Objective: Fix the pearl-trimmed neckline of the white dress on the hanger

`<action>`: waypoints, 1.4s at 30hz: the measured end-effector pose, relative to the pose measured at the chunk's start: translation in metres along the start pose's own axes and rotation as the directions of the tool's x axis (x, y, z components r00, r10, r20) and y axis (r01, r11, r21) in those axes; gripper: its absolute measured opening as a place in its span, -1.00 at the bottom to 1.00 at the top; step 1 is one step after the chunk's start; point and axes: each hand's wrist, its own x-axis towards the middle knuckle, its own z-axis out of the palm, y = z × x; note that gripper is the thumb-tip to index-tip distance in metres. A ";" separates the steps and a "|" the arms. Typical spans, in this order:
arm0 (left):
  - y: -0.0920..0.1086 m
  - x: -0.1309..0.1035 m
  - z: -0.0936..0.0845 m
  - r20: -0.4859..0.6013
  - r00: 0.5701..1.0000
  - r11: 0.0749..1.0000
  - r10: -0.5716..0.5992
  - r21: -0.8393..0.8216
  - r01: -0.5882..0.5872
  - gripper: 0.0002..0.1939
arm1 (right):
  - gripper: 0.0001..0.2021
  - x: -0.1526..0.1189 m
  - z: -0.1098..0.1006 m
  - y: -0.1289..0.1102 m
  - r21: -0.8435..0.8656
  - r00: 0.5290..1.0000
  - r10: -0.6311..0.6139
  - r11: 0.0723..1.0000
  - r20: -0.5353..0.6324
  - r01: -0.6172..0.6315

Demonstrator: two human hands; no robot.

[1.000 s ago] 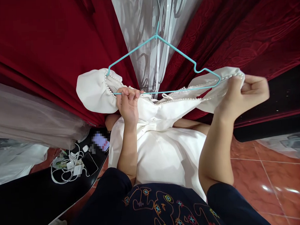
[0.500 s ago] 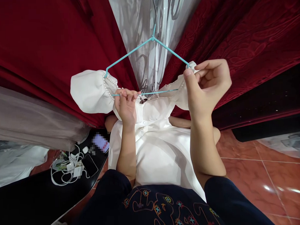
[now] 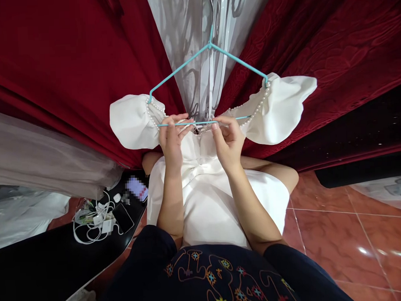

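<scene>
A white dress [image 3: 209, 203] with puffed sleeves and pearl-beaded edges hangs from a light blue clothes hanger [image 3: 181, 70] and spreads down over my lap. My left hand [image 3: 172, 138] is at the left part of the hanger's bottom bar, the bar between thumb and loosely bent fingers. With thumb and fingertips, my right hand [image 3: 229, 140] pinches the same bar right of the middle, close to the neckline. Whether either hand also has some of the neckline's cloth cannot be made out. The right puffed sleeve [image 3: 281, 108] stands out beyond the hanger's end.
Dark red cloth [image 3: 69, 63] hangs on the left and more [image 3: 331, 53] on the right, with grey-white fabric between. A black bench [image 3: 53, 265] at left carries a phone [image 3: 123, 217], tangled white cables [image 3: 88, 235] and chargers. Red tiles [image 3: 337, 224] cover the floor.
My right hand has let go of the right sleeve at the hanger's end and moved left and down to the bottom bar. The right sleeve now lies spread outward. My left hand stays on the bar.
</scene>
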 end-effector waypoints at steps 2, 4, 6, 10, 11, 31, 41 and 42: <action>0.009 0.001 -0.012 0.071 0.991 0.984 -0.117 0.144 0.106 -0.47 | -0.64 0.004 -0.002 -0.001 0.005 1.000 -0.001 1.000 0.004 0.001; 0.022 -0.002 -0.020 0.176 0.947 0.928 -0.268 0.312 0.204 -0.44 | -0.65 0.008 -0.006 0.000 0.000 1.000 -0.003 1.000 0.014 0.003; 0.036 -0.007 -0.022 0.228 0.933 0.896 -0.279 0.412 0.167 -0.48 | -0.66 0.012 -0.011 0.003 -0.004 1.000 -0.014 1.000 0.014 0.014; 0.050 -0.008 -0.012 0.060 0.944 0.835 0.325 0.451 -0.316 -0.73 | -0.68 0.014 -0.015 0.006 0.005 0.999 -0.033 0.999 0.003 0.033; 0.050 -0.004 -0.011 0.031 0.869 0.743 0.494 0.505 -0.440 -0.79 | -0.69 0.013 -0.015 0.006 0.007 0.999 -0.033 0.999 0.003 0.033; 0.051 0.076 -0.066 -0.180 0.723 0.642 0.667 0.631 -0.435 -0.74 | -0.68 0.016 -0.019 -0.007 -0.064 0.999 -0.052 0.997 0.004 0.052; -0.001 0.027 -0.106 0.035 0.983 0.817 0.180 0.551 -0.169 -0.89 | -0.67 0.019 -0.011 -0.005 -0.007 0.996 0.015 1.000 0.083 -0.015; -0.003 0.025 -0.098 0.079 0.988 0.830 0.133 0.536 -0.155 -0.83 | -0.68 0.020 -0.011 -0.004 -0.008 0.997 0.015 1.000 0.079 -0.014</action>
